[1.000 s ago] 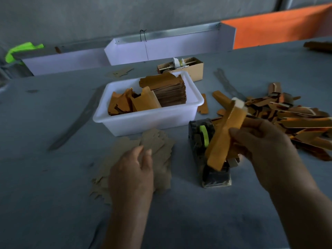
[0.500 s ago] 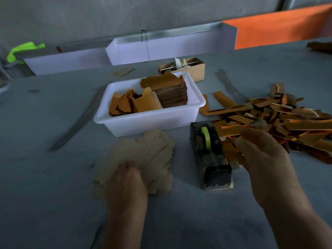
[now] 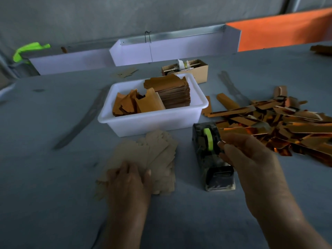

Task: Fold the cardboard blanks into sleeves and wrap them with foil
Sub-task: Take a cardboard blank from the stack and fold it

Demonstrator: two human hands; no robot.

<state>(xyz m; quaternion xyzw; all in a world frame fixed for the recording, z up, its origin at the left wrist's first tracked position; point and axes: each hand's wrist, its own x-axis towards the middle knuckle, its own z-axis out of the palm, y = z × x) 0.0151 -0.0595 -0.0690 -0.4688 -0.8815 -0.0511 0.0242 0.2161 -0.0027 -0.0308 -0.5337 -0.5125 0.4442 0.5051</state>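
Right hand (image 3: 249, 159), sleeve now gone to the foil-wrapped pile (image 3: 280, 126) at 2 o'clock, hangs loose and empty over the tape dispenser (image 3: 212, 155); left hand (image 3: 129, 178) presses the blanks (image 3: 158, 155), next cycle starting.

Tub (image 3: 152, 121) at table (image 3: 53, 177) centre; blanks (image 3: 158, 153) before it; tape dispenser (image 3: 212, 159) to their right; sleeve pile (image 3: 287, 126) farther right; box (image 3: 197, 71) behind tub.

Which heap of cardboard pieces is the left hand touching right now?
The pale cardboard blanks lying flat before the white tub; the left hand rests on them. The tub's and the shiny right-side pieces are untouched.
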